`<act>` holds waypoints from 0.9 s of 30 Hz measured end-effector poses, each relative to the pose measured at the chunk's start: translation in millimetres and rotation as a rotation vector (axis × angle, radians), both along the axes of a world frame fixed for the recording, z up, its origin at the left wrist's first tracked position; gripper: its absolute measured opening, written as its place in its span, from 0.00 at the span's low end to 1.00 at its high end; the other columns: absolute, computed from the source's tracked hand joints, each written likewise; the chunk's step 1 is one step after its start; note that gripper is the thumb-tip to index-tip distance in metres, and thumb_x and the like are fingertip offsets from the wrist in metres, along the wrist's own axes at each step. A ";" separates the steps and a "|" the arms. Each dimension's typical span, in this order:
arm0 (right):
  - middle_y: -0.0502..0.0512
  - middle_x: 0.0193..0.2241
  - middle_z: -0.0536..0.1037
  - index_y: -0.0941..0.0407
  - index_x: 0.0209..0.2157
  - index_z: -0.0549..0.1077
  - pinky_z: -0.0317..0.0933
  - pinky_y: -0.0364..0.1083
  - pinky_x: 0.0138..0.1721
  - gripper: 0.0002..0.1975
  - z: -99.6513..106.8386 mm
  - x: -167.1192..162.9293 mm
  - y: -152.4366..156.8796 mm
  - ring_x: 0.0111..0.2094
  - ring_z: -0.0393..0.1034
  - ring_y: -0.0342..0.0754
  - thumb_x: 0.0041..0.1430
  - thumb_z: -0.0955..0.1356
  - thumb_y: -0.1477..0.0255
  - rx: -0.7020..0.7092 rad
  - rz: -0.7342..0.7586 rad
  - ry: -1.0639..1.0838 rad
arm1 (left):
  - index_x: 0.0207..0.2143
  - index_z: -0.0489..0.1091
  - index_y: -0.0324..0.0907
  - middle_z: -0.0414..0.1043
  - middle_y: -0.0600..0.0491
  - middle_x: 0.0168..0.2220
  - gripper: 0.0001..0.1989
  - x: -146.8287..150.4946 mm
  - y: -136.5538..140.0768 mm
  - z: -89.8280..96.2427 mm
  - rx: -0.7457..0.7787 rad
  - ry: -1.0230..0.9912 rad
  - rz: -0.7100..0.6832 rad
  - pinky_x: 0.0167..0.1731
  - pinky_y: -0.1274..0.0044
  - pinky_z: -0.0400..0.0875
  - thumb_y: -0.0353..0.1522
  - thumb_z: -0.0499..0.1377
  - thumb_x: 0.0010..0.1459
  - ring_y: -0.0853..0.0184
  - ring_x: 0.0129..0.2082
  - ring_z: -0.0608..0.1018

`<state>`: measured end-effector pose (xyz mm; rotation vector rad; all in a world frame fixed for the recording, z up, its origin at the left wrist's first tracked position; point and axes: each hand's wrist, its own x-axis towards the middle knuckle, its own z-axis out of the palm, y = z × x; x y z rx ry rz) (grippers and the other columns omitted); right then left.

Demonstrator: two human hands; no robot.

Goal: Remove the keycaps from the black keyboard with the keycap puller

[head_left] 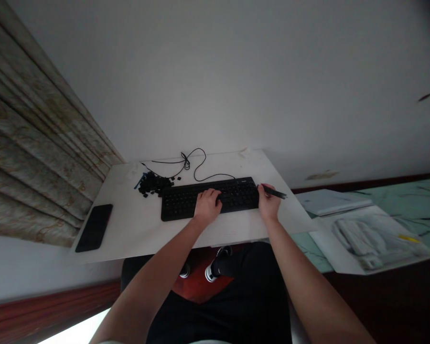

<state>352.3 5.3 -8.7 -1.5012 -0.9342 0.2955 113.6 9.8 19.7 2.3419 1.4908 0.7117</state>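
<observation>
A black keyboard (186,200) lies on the white table, its right part showing uneven spots among the keys. My left hand (207,205) rests on the middle of it, palm down, fingers apart over the keys and holding nothing that I can see. At the keyboard's right end, my right hand (268,205) is closed around a slim black pen-like tool (276,192); its back end points right, and its working tip is too small to make out. A heap of loose black keycaps (152,184) sits against the keyboard's upper left corner, with a small blue item (140,180) at its edge.
Behind the keyboard, a thin black cable (197,165) loops across the table (136,229). A dark phone (94,228) lies at the left edge. Curtains (39,138) hang on the left. To the right, papers and a clear bag (361,239) lie on a lower green surface.
</observation>
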 end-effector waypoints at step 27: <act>0.57 0.25 0.81 0.58 0.35 0.77 0.70 0.46 0.29 0.15 59.1 -62.4 6.5 0.27 0.77 0.51 0.59 0.69 0.59 -0.356 0.539 -0.179 | 0.53 0.68 0.43 0.74 0.47 0.48 0.20 -3.6 -3.2 -10.8 0.023 -0.070 0.072 0.52 0.65 0.67 0.27 0.57 0.58 0.58 0.49 0.75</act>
